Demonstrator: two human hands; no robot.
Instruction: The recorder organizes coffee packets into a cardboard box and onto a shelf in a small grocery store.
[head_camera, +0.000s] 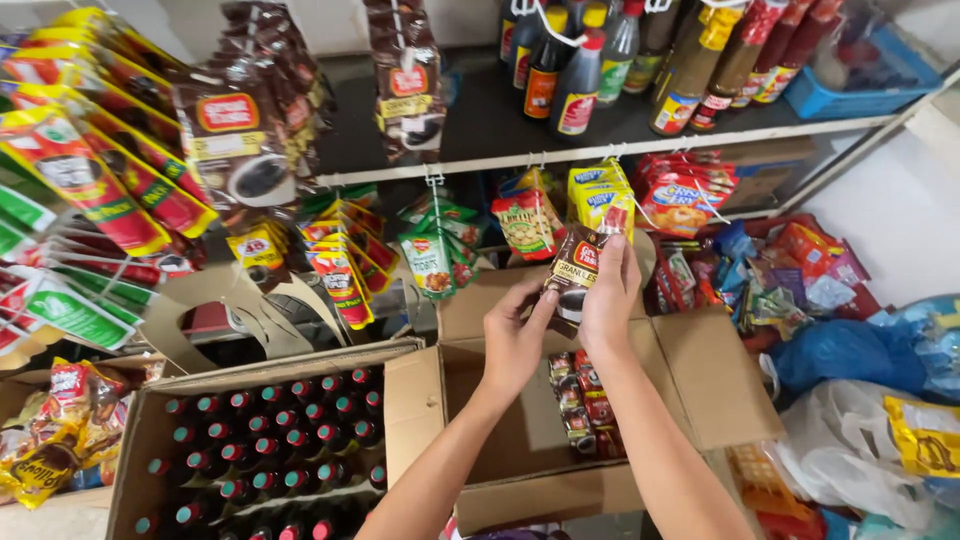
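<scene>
Both my hands hold one small brown sachet (577, 268) up in front of the shelf. My left hand (513, 335) pinches its lower left corner. My right hand (610, 298) grips its right side, fingers over the top. Below them stands an open cardboard box (500, 420) with a strip of more brown sachets (583, 405) lying along its right inside. Hanging sachet strips, green (432, 260), yellow (600, 196) and red (682, 195), dangle from hooks on the shelf edge just behind the held sachet.
A second carton (150, 430) at lower left holds several dark bottles with red caps. Sauce bottles (580, 70) stand on the upper shelf. Red-and-yellow sachet strips (95, 150) hang at left. Plastic bags (860, 360) and snack packs pile up at right.
</scene>
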